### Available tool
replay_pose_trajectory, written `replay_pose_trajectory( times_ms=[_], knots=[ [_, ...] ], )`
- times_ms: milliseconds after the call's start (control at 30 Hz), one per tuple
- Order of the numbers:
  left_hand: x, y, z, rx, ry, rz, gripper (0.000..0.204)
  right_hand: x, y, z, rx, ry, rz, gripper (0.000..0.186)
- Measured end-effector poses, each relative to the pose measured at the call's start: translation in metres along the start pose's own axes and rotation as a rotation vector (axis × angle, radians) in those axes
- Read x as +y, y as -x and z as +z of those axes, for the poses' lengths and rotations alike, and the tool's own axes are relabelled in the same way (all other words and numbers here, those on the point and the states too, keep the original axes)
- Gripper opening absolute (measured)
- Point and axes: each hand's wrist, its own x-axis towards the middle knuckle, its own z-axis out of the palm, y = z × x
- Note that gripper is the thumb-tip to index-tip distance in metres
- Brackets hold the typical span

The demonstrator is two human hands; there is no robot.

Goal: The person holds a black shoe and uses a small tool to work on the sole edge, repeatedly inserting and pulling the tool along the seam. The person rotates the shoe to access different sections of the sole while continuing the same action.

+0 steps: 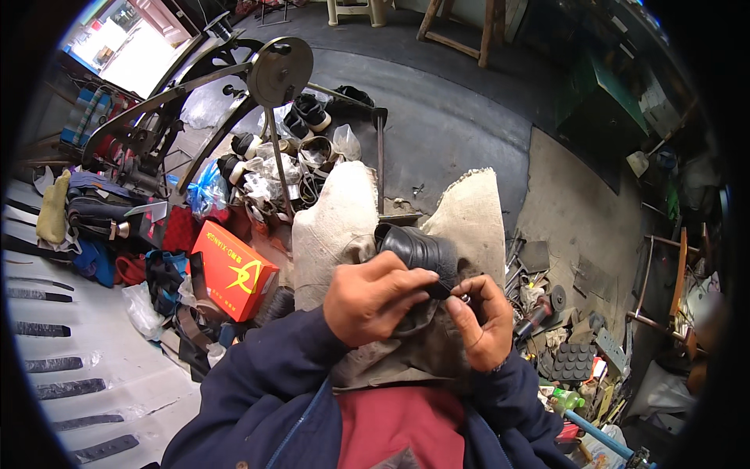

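Note:
A black leather shoe point(422, 248) rests on my lap, over a pale, stained cloth apron point(336, 215) that covers both legs. My left hand point(371, 301) is closed, its fingertips pinching the near edge of the shoe. Close beside it on the right, my right hand point(482, 322) is also closed, thumb against the bent fingers. A small shiny metal bit shows between those fingers, too small to name. The fingertips of both hands are only a little apart at the shoe's near end.
Left of my legs lie a red shoe box point(234, 270) and a heap of shoes and bags. Behind them stands a black iron machine with a handwheel point(280, 72). To the right are scattered tools, a black studded rubber piece point(574, 362) and a green bottle point(568, 399).

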Motion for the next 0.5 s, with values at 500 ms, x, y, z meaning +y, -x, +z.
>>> replay_pose_trajectory(
  times_ms=[500],
  knots=[
    [-0.007, 0.000, 0.015, 0.129, 0.168, -0.244, 0.007, -0.074, -0.035, -0.018, -0.239, 1.030, -0.346, 0.016]
  ],
)
